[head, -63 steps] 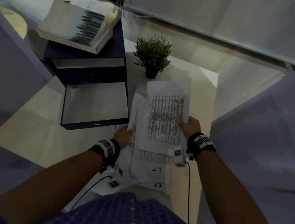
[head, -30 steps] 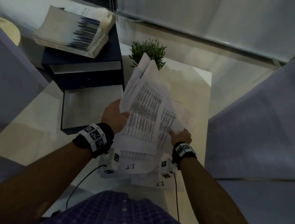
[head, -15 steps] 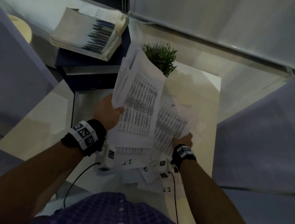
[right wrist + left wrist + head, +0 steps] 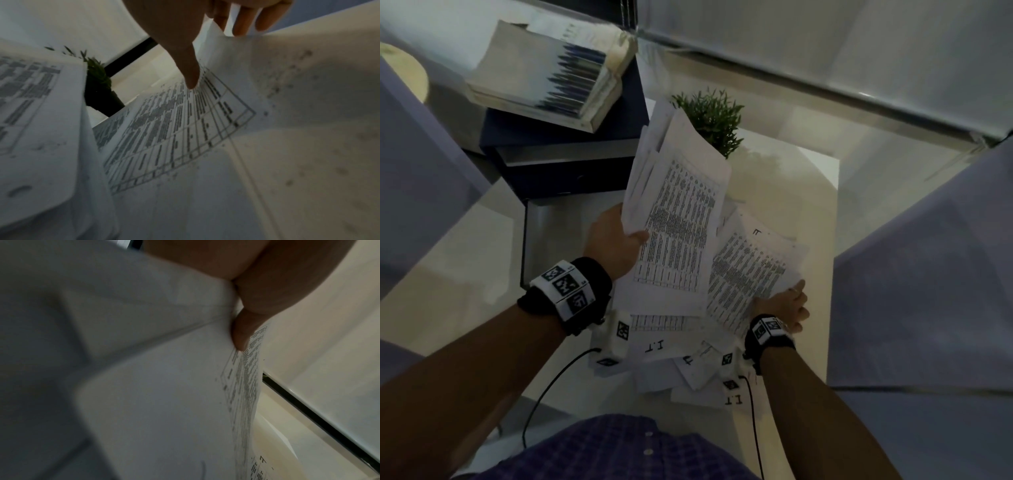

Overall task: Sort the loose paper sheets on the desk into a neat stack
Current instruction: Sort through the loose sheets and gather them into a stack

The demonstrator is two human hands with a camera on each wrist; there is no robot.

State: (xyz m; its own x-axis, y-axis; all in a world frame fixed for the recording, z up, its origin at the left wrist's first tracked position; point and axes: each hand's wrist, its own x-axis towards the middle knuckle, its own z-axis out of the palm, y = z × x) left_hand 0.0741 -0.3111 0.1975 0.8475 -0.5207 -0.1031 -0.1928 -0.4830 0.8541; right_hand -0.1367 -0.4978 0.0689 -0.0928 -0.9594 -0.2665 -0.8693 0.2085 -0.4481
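Observation:
My left hand [image 4: 616, 240] grips a bundle of printed sheets [image 4: 678, 219] by its left edge and holds it raised and tilted above the white desk [image 4: 791, 185]; the thumb [image 4: 242, 334] presses on the top page. My right hand [image 4: 786, 303] pinches the right edge of a second printed sheet [image 4: 750, 274], thumb [image 4: 189, 71] on top and fingers [image 4: 242, 19] beneath. More loose sheets [image 4: 688, 370] lie fanned on the desk under both wrists, near its front edge.
A small potted plant [image 4: 712, 120] stands at the back of the desk, behind the raised bundle. To the left is a dark blue drawer unit [image 4: 571, 164] with an open drawer [image 4: 551, 240] and books [image 4: 551, 75] on top. Grey partitions stand on both sides.
The left hand has lifted the bundle off the desk and tilted it up. The right hand has dropped lower right and now pinches a separate sheet that has come away from the bundle.

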